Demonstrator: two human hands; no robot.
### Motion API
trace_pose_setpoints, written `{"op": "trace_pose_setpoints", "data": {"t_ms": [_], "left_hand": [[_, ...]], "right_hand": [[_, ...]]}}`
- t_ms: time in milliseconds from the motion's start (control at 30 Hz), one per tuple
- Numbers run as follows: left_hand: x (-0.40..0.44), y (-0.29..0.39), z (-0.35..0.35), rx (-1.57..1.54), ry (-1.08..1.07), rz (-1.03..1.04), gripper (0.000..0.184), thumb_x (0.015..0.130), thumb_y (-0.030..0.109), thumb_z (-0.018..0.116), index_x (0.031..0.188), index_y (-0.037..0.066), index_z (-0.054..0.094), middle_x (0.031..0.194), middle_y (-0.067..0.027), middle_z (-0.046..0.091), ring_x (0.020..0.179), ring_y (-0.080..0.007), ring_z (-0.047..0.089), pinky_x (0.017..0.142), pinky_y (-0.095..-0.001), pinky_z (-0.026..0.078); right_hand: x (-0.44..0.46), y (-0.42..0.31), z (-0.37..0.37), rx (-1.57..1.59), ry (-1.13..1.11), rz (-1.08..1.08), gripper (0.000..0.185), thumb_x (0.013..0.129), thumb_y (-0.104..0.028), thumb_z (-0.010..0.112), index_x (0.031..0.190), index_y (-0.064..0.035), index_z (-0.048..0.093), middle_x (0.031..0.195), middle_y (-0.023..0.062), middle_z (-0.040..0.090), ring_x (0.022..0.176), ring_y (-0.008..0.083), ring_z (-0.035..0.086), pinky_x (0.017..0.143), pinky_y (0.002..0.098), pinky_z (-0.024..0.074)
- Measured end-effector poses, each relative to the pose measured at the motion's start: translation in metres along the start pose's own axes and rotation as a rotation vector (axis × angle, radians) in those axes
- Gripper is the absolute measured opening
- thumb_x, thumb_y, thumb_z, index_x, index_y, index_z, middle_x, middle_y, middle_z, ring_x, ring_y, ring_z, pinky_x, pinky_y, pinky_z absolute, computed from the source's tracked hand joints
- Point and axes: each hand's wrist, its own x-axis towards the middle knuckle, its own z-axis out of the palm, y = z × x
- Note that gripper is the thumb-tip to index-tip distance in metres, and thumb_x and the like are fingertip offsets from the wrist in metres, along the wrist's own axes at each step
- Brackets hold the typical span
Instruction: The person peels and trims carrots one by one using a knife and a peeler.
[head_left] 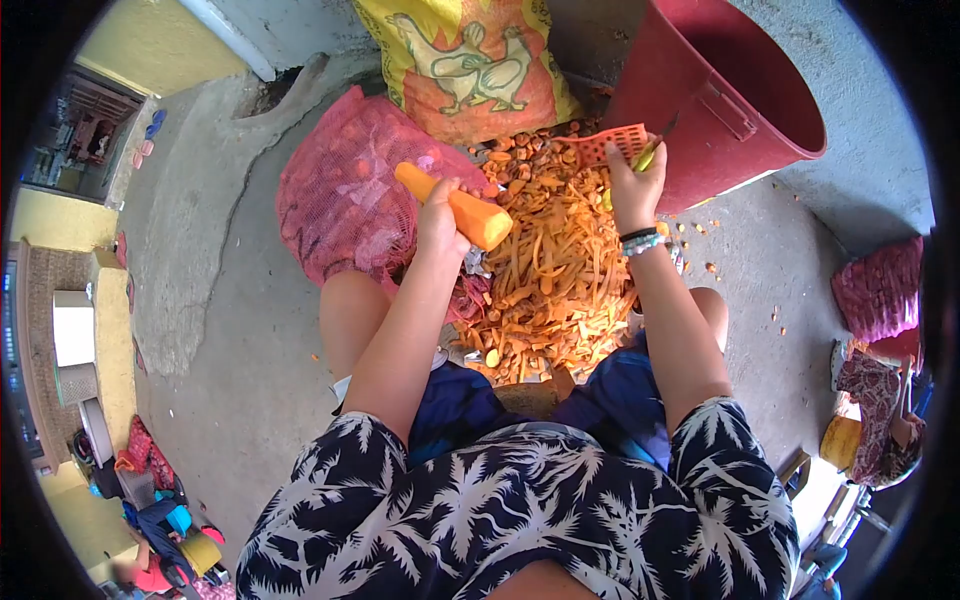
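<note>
My left hand (440,226) is closed around a peeled orange carrot (481,221), held slanting above the peel pile. In my right hand (636,190), the fingers are closed on a small tool with a yellow-green handle (648,157) and a thin dark tip; whether it is a knife or a peeler is not clear. An orange perforated plastic piece (612,146) shows right beside those fingers, and I cannot tell if they touch it. Between my legs lies a heap of orange peelings (555,260), with cut carrot ends (525,157) at its far side.
A full pink mesh sack (335,190) leans at the left of the heap. Behind it stands a yellow and orange sack (470,65) printed with chickens. A large red bin (680,90) tilts at the right. Another person (155,570) is at the lower left.
</note>
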Motion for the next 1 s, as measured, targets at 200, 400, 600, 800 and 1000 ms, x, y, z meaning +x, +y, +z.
{"op": "trace_pose_setpoints", "data": {"t_ms": [200,400,600,800,1000], "left_hand": [[-0.019,0.011,0.015,-0.161,-0.22,0.043,0.014,0.079,0.019,0.056,0.081,0.008,0.046,0.072,-0.0041,0.049,0.066,-0.0192,0.051,0.067,-0.0364,0.047],[-0.024,0.02,0.013,-0.14,-0.305,0.146,0.016,0.079,0.023,0.054,0.079,0.009,0.046,0.071,-0.0042,0.048,0.07,-0.0196,0.048,0.07,-0.0344,0.044],[-0.03,0.025,0.015,-0.024,-0.393,0.278,0.013,0.077,0.019,0.053,0.081,0.009,0.046,0.071,-0.0051,0.048,0.073,-0.02,0.047,0.076,-0.0352,0.041],[-0.046,0.026,0.03,0.174,-0.469,0.478,0.018,0.074,0.018,0.055,0.087,0.009,0.047,0.07,-0.0043,0.048,0.075,-0.0184,0.046,0.078,-0.0352,0.039],[-0.042,0.044,0.019,-0.349,-0.818,0.071,0.036,0.071,0.032,0.06,0.096,0.007,0.051,0.082,-0.0067,0.053,0.077,-0.0176,0.048,0.075,-0.0326,0.041]], "right_hand": [[-0.053,-0.024,0.029,0.017,-0.056,0.54,0.026,0.078,-0.001,0.062,0.097,-0.0055,0.045,0.083,0.0038,0.056,0.064,0.0119,0.054,0.054,0.0245,0.0477],[-0.051,-0.044,0.025,0.19,-0.098,0.708,0.023,0.079,-0.004,0.061,0.097,-0.0072,0.047,0.076,0.003,0.055,0.051,0.0093,0.048,0.044,0.0213,0.0426],[-0.052,-0.002,0.004,0.1,0.223,0.845,0.011,0.08,-0.005,0.059,0.08,-0.0076,0.048,0.06,0.0009,0.051,0.042,0.0096,0.042,0.039,0.024,0.0359],[-0.077,0.045,0.005,-0.033,0.185,0.876,0.012,0.079,-0.005,0.059,0.081,-0.0078,0.048,0.062,0.0009,0.05,0.043,0.0103,0.042,0.037,0.0255,0.0355],[-0.04,-0.014,-0.004,0.183,0.182,0.779,0.015,0.081,-0.005,0.057,0.092,-0.0054,0.046,0.071,0.003,0.053,0.047,0.0105,0.044,0.037,0.0253,0.0352]]}}
